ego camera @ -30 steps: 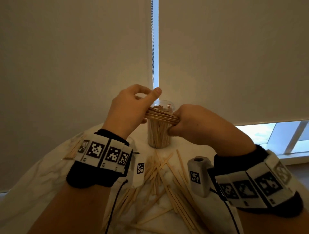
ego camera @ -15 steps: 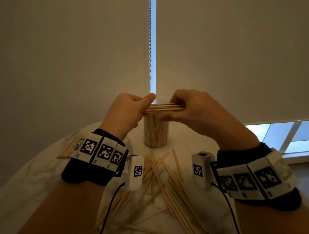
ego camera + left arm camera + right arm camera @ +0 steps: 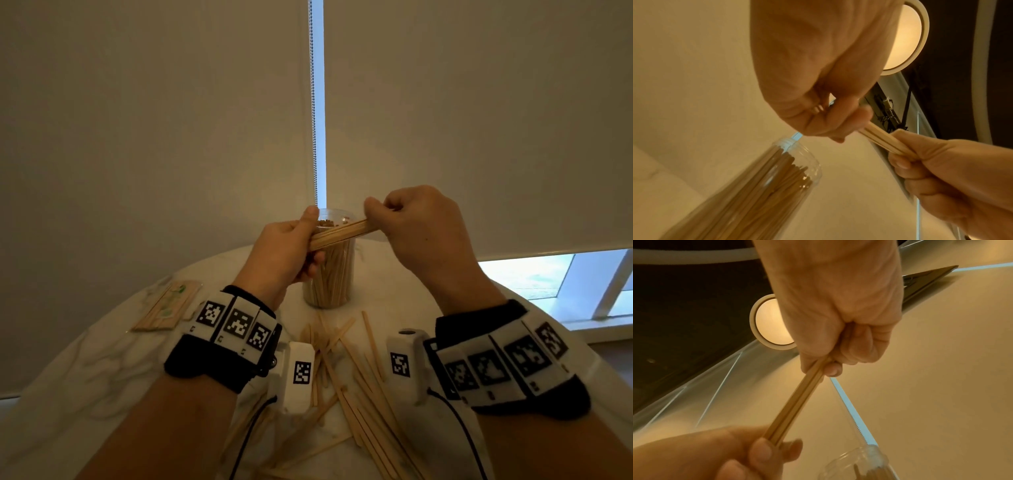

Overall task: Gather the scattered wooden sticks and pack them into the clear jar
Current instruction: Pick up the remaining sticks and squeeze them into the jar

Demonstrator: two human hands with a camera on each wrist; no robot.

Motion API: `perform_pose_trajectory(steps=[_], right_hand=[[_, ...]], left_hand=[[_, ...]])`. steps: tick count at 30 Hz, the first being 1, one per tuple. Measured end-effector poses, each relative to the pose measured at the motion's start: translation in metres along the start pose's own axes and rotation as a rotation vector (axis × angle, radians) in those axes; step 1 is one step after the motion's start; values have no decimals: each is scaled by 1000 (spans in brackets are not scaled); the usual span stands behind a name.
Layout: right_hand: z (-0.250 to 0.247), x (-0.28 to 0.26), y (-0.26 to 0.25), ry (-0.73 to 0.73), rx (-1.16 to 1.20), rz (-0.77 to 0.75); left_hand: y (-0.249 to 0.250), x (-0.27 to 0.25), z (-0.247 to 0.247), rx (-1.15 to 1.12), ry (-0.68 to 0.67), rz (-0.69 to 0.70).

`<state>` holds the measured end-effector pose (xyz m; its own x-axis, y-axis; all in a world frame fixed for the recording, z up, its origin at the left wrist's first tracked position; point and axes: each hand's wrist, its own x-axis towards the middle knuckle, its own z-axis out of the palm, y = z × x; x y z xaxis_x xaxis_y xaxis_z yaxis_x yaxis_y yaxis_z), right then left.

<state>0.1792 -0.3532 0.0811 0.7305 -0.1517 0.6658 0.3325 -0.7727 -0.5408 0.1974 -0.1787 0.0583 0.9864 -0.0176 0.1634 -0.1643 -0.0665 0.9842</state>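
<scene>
A bundle of wooden sticks (image 3: 339, 233) is held in the air in front of the clear jar (image 3: 329, 277), its right end higher than its left. My left hand (image 3: 284, 250) grips the bundle's left end, thumb on top. My right hand (image 3: 411, 226) grips the right end in a fist. The jar stands upright on the table, packed with sticks, mouth uncovered. In the left wrist view the bundle (image 3: 881, 139) runs between both hands above the jar (image 3: 760, 186). In the right wrist view the bundle (image 3: 795, 402) slants down from my right hand, and the jar's rim (image 3: 855, 462) shows below.
Several loose sticks (image 3: 352, 370) lie scattered on the white marble table (image 3: 85, 359) between my wrists. A wrapped flat pack of sticks (image 3: 168, 305) lies at the left. Roller blinds hang behind the table, with a bead chain (image 3: 312, 102) in the gap.
Both hands stayed on the bundle. The right end has risen and the left end has dropped, tilting the bundle the other way in front of the jar's mouth.
</scene>
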Motion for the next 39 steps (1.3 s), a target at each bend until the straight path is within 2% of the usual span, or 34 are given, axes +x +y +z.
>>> perform_pose_trajectory(steps=[6, 8, 10, 13, 16, 19, 23, 30, 36, 39], right_hand=[[-22, 9, 16, 144, 11, 110], [-27, 16, 14, 168, 27, 96], [-22, 34, 9, 153, 16, 71], [3, 75, -1, 73, -143, -8], [31, 104, -12, -132, -373, -161], [47, 114, -22, -381, -525, -290], [50, 121, -34, -567, -569, -328], [41, 134, -48, -662, -649, -334], [53, 122, -41, -551, -791, -374], [68, 111, -31, -638, -773, -347]], left_hand=[[-25, 17, -19, -115, 166, -90], [-36, 25, -22, -118, 134, -170], [-42, 36, -19, -29, 31, -218], [-40, 54, -5, 159, -54, -167], [-38, 70, 12, 257, -69, -73], [-45, 78, 17, 231, -32, -22], [-48, 79, 15, 225, -40, -5], [-57, 87, 15, 267, -31, -27], [-62, 95, 16, 254, -19, -26], [-66, 97, 16, 268, -20, -18]])
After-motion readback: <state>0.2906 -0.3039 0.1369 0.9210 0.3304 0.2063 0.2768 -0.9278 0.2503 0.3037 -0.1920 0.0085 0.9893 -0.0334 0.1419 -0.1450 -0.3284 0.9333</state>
